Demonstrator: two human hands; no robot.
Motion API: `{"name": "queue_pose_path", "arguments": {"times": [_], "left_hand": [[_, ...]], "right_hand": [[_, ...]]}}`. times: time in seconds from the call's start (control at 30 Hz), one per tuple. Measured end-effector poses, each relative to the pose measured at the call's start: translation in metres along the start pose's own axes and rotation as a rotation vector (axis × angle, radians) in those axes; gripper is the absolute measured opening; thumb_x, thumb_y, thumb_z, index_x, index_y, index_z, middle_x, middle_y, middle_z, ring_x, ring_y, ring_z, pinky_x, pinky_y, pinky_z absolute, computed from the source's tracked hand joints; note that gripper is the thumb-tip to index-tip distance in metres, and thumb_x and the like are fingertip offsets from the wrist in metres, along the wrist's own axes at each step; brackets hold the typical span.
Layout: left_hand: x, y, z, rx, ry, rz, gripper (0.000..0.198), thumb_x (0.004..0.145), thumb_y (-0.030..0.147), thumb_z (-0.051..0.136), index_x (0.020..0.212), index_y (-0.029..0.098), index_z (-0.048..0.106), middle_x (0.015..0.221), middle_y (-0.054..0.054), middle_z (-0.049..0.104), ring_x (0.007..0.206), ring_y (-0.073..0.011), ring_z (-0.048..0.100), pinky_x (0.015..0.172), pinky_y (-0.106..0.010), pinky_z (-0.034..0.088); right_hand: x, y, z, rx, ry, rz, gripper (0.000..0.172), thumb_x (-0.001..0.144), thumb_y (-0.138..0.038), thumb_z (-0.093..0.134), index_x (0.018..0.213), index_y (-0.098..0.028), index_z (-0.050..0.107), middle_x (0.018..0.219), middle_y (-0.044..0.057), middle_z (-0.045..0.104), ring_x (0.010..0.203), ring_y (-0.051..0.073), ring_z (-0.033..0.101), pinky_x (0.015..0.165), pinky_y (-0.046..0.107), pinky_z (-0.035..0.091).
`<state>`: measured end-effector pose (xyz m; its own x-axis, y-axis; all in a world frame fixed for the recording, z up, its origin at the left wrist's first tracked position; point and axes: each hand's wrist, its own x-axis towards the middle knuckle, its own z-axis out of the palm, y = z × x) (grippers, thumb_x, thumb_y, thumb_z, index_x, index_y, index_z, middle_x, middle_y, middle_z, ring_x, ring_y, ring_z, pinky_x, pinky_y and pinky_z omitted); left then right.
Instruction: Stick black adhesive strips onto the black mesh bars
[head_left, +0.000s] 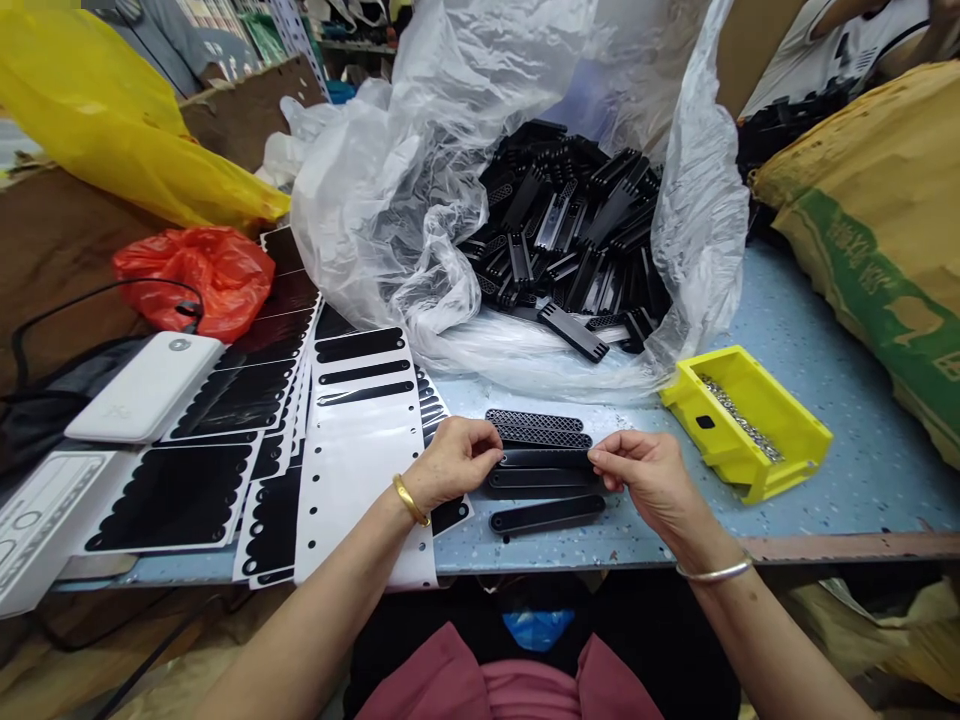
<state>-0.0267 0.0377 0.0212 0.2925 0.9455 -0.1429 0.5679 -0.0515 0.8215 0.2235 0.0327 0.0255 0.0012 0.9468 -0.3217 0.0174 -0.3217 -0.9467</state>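
A narrow black strip [545, 458] was held just above the bench [847, 400] between the hands, its long axis running left to right, across the person's front. Its left end was pinched by the left hand [454, 462], though the grip was partly hidden by the fingers, and its right end was pinched by the right hand [645, 480]; neither hand was plainly nearer. Two mesh-faced black grilles [536, 428] were laid just beyond the strip, and plain black strips [547, 515] were laid just nearer the body, all parallel to it. A yellow plastic bin [742, 425] of small metal parts was placed right of the right hand. A white backing sheet [352, 470] lay under and left of the left hand, and a clear plastic bag [360, 200] of black plastic parts [570, 220] was seen ahead.
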Motion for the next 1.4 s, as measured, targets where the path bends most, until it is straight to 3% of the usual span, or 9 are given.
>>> {"name": "queue_pose_path", "arguments": {"times": [0.27, 0.47, 0.83, 1.13, 1.4], "left_hand": [[0.0, -0.001, -0.001, -0.065, -0.036, -0.033, 0.021, 0.079, 0.024, 0.051, 0.07, 0.014, 0.067, 0.053, 0.001, 0.058, 0.051, -0.0105, 0.049, 0.051, -0.022, 0.037], [0.001, -0.004, 0.005, -0.087, 0.006, -0.028, 0.022, 0.076, 0.028, 0.06, 0.082, 0.013, 0.075, 0.059, -0.001, 0.065, 0.052, -0.0102, 0.049, 0.052, -0.022, 0.036], [0.004, -0.013, 0.006, -0.122, 0.023, 0.03, 0.019, 0.076, 0.027, 0.062, 0.075, 0.015, 0.076, 0.064, -0.003, 0.071, 0.057, -0.0115, 0.058, 0.056, -0.021, 0.041], [0.003, -0.008, 0.005, -0.089, 0.028, 0.048, 0.02, 0.076, 0.027, 0.06, 0.073, 0.015, 0.076, 0.062, -0.002, 0.07, 0.056, -0.0112, 0.058, 0.056, -0.021, 0.041], [0.004, -0.009, 0.005, -0.094, 0.014, 0.046, 0.021, 0.076, 0.028, 0.06, 0.073, 0.015, 0.076, 0.063, -0.002, 0.071, 0.057, -0.0112, 0.057, 0.056, -0.021, 0.041]], "right_hand": [[0.0, 0.001, 0.001, -0.024, 0.02, -0.006, 0.024, 0.054, -0.031, 0.085, 0.055, -0.015, 0.068, 0.047, 0.001, 0.06, 0.037, 0.008, 0.048, 0.038, 0.021, 0.034], [-0.001, 0.001, 0.001, -0.017, 0.013, -0.018, 0.022, 0.054, -0.031, 0.084, 0.054, -0.015, 0.068, 0.047, 0.001, 0.06, 0.037, 0.009, 0.048, 0.038, 0.021, 0.035], [0.0, -0.007, -0.002, -0.098, 0.053, -0.018, 0.024, 0.051, -0.033, 0.085, 0.057, -0.013, 0.073, 0.05, 0.004, 0.065, 0.036, 0.01, 0.05, 0.034, 0.022, 0.038], [-0.006, -0.001, 0.001, -0.06, 0.151, -0.068, 0.03, 0.05, -0.03, 0.086, 0.072, -0.015, 0.073, 0.05, 0.0, 0.064, 0.039, 0.011, 0.052, 0.039, 0.023, 0.043], [-0.002, -0.003, 0.0, -0.17, 0.122, -0.15, 0.016, 0.057, -0.029, 0.078, 0.054, -0.016, 0.068, 0.047, 0.001, 0.061, 0.043, 0.011, 0.05, 0.043, 0.024, 0.039]]}}
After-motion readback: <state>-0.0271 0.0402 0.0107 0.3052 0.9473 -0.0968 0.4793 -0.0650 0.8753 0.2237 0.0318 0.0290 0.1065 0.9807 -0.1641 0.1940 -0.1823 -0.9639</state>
